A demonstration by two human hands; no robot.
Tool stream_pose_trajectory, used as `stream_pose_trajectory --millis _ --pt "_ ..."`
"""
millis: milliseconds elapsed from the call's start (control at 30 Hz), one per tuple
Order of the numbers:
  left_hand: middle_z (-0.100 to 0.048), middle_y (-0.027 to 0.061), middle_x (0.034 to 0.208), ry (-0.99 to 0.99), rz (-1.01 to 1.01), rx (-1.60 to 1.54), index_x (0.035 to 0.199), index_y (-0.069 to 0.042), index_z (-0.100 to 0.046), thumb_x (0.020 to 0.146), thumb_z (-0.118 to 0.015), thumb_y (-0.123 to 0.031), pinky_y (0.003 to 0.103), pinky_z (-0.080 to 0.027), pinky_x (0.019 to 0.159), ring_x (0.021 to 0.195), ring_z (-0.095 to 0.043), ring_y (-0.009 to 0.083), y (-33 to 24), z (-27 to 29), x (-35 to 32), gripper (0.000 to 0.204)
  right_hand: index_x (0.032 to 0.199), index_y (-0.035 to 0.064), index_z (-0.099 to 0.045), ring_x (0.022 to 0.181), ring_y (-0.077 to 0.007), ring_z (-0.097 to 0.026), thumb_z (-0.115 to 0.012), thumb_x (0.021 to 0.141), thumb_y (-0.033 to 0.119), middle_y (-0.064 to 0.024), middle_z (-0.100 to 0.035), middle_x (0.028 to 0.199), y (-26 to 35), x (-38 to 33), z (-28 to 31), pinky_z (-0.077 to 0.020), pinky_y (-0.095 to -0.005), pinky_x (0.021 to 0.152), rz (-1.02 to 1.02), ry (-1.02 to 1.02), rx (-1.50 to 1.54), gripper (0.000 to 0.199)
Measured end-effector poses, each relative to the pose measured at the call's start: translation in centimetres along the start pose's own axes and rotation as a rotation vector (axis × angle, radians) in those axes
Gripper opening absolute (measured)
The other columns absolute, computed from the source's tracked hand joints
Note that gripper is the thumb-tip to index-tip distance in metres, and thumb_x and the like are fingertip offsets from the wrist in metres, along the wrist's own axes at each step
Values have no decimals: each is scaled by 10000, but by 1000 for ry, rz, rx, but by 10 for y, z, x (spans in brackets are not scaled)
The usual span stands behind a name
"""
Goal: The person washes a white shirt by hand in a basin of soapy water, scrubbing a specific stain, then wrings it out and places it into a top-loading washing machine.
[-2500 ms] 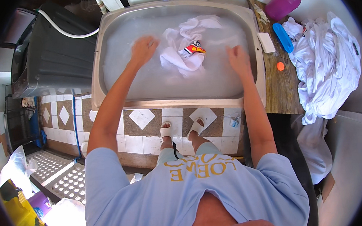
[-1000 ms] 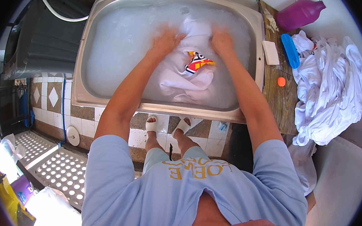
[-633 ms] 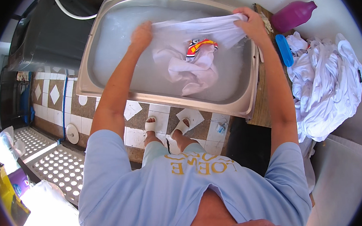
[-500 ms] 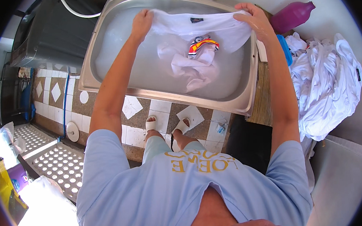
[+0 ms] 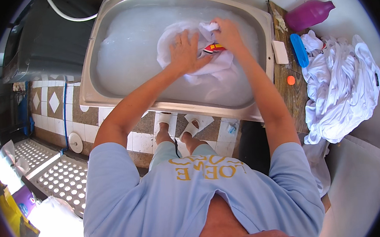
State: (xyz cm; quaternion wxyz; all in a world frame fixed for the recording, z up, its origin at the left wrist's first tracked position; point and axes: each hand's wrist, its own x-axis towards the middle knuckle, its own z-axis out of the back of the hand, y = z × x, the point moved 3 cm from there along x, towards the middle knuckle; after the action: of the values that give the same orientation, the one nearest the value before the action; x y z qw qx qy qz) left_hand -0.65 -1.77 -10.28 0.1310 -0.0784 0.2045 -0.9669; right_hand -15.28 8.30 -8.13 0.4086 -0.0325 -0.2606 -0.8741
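Observation:
A white shirt point(image 5: 215, 68) with a red and yellow print lies bunched in cloudy water inside a metal sink basin point(image 5: 88, 88). My left hand point(image 5: 187, 52) rests on the shirt's left part, fingers spread and holding nothing. At the upper right of the bundle, my right hand point(image 5: 228, 34) is closed on a fold of the white fabric. Much of the print is hidden under folds and my hands.
Right of the basin, a wooden ledge point(image 5: 292, 96) carries a pale soap bar point(image 5: 280, 52), a blue brush-like piece point(image 5: 299, 50), an orange cap point(image 5: 291, 80) and a purple bottle point(image 5: 309, 15). White laundry point(image 5: 342, 90) is heaped beside it. A dark appliance point(image 5: 48, 40) stands left.
Both hands have come inward and lowered the stretched shirt into the water. My left hand has let go and now lies flat on it; my right still grips cloth.

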Motion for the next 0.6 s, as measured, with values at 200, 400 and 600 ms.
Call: stream_pose_trajectory --millis 200,400,600 --pt "-248 296 1410 305 34 -132 1401 -90 -285 771 -599 -513 457 -305 1023 1245 -325 474 43 -37 11 822 1020 100 -550 919 -387 -557 -566 780 107 -194 -563 1045 -3 -10 -45 -456 -462 772 -115 -19 -84 241" --pt "-270 284 1402 457 -74 -180 1389 -123 -316 760 -603 -532 426 -376 972 1207 -386 443 39 -4 53 803 1107 96 -574 965 -362 -574 -555 804 126 -185 -607 1029 -16 -5 -69 -460 -426 812 -304 -6 -92 306" --pt "-322 233 1372 285 -89 -536 1408 -93 -238 634 -739 -533 417 -390 946 1216 -390 381 49 26 55 1021 1052 45 -614 764 -141 -620 -570 845 162 -32 -651 877 29 55 51 -495 -311 735 -456 80 1056 242"
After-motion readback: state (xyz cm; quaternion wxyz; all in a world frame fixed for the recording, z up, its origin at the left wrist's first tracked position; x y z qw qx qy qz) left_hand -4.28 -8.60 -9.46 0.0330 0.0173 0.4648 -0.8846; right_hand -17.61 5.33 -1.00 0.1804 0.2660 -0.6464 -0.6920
